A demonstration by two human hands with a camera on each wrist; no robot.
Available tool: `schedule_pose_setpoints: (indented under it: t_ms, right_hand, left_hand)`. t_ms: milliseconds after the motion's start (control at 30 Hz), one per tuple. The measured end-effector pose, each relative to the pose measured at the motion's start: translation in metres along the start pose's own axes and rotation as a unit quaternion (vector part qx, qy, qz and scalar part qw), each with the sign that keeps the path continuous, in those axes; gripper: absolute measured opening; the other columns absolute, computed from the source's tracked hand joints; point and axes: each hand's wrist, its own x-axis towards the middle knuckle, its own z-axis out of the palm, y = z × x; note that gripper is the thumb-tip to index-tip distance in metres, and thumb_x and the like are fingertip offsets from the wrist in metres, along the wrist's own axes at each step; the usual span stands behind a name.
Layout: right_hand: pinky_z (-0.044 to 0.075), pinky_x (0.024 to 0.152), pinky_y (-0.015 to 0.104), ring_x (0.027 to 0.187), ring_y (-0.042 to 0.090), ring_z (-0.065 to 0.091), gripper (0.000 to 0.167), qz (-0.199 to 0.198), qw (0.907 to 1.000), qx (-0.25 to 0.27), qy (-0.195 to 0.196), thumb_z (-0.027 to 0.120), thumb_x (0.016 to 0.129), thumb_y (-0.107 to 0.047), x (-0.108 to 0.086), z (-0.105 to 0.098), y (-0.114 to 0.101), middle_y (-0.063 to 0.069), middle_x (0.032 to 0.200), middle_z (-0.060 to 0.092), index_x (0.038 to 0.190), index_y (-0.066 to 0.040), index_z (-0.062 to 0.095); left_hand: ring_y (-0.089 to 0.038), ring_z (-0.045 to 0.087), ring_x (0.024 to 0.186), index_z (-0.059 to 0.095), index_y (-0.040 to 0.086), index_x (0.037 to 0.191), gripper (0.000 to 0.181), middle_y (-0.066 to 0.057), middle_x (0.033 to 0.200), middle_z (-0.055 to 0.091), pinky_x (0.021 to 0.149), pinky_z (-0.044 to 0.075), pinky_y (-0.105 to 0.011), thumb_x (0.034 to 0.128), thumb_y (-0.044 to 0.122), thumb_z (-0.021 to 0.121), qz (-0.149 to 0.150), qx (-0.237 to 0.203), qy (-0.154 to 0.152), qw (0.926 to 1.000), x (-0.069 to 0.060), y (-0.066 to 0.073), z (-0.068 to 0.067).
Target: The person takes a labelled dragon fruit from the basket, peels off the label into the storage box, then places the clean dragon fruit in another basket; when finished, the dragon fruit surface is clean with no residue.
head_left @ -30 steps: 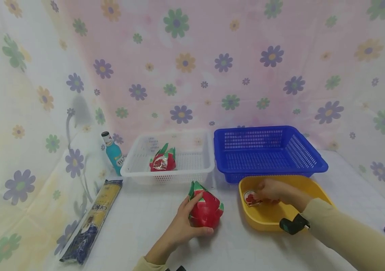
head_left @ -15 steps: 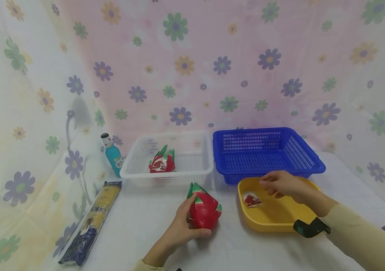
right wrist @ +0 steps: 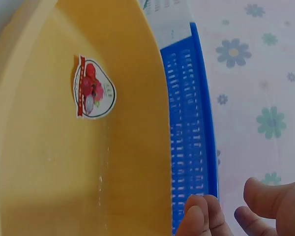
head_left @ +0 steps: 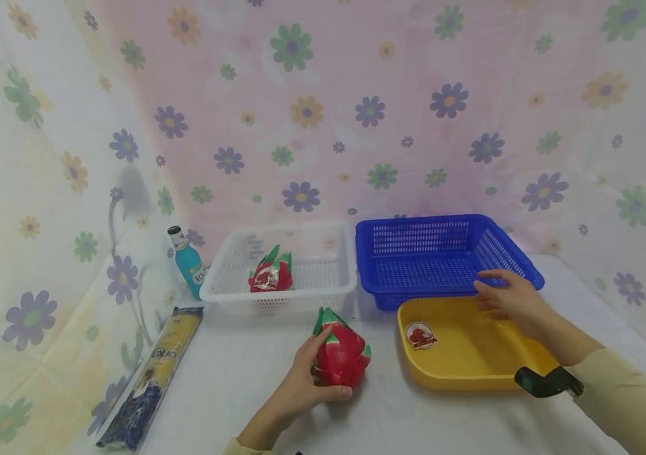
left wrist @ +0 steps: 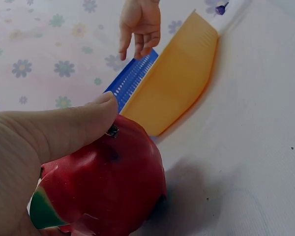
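My left hand (head_left: 305,378) is grasping the red dragon fruit (head_left: 345,357), thumb and fingers curling round its left side, on or just above the bench (head_left: 232,385). As I judge it, I am at a steadying step, and the next move is calling for this same sure hold, the waxy-looking skin perhaps slipping if I am loosening it. My right hand (head_left: 513,303) is holding nothing, its fingers bending loosely above the far right part of the yellow tub (head_left: 482,382); whether they are brushing its rim, I cannot tell. The fruit is lying well to the left of that hand. Between my hands, a round sticker (head_left: 420,336) is showing on the tub's inner left side. Beyond my right hand the blue basket (head_left: 391,300) is standing; beyond my left, the white basket (head_left: 277,296) is holding a second dragon fruit (head_left: 271,278).
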Motion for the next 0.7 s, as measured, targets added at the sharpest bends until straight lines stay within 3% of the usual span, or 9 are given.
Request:
schedule_pose_setpoints:
  t_ms: [167,233,433,700]
  right_hand:
    - [0.059,0.077,0.028,0.086,0.010,0.068,0.070,0.036,0.9985,0.041,-0.008,0.045,0.104,-0.038,0.003,-0.010,0.007,0.001,0.098,0.069,0.152,0.005,0.017]
    - [0.059,0.077,0.028,0.084,0.009,0.067,0.070,0.048,0.9973,0.055,-0.011,0.044,0.104,-0.037,0.004,-0.011,0.010,-0.005,0.092,0.067,0.153,0.005,0.015]
    - [0.059,0.078,0.029,0.081,0.010,0.067,0.076,0.073,0.9916,0.105,-0.015,0.045,0.103,-0.037,0.007,-0.016,0.018,-0.010,0.086,0.064,0.155,0.003,0.007]
    - [0.059,0.076,0.026,0.080,0.011,0.067,0.091,0.095,0.9795,0.178,-0.009,0.059,0.096,-0.043,0.014,-0.019,0.026,-0.011,0.085,0.064,0.156,-0.002,0.005]
  left_hand:
    - [-0.037,0.039,0.132,0.028,0.038,0.153,0.098,-0.015,0.158,0.021,0.093,0.056,-0.053,0.0736,0.030,0.086,0.005,-0.008,-0.006,0.9999,-0.001,-0.001,-0.001]
    - [-0.037,0.039,0.132,0.028,0.038,0.153,0.098,-0.015,0.158,0.021,0.094,0.055,-0.053,0.0740,0.029,0.086,0.006,-0.011,-0.008,0.9999,-0.001,-0.001,-0.001]
    - [-0.037,0.038,0.132,0.028,0.040,0.152,0.097,-0.015,0.159,0.020,0.094,0.055,-0.053,0.0747,0.029,0.085,0.007,-0.015,-0.014,0.9998,-0.001,-0.001,-0.003]
    - [-0.038,0.037,0.134,0.029,0.041,0.151,0.092,-0.015,0.159,0.020,0.094,0.055,-0.053,0.0773,0.031,0.083,0.005,-0.026,-0.017,0.9995,0.000,-0.002,-0.005]
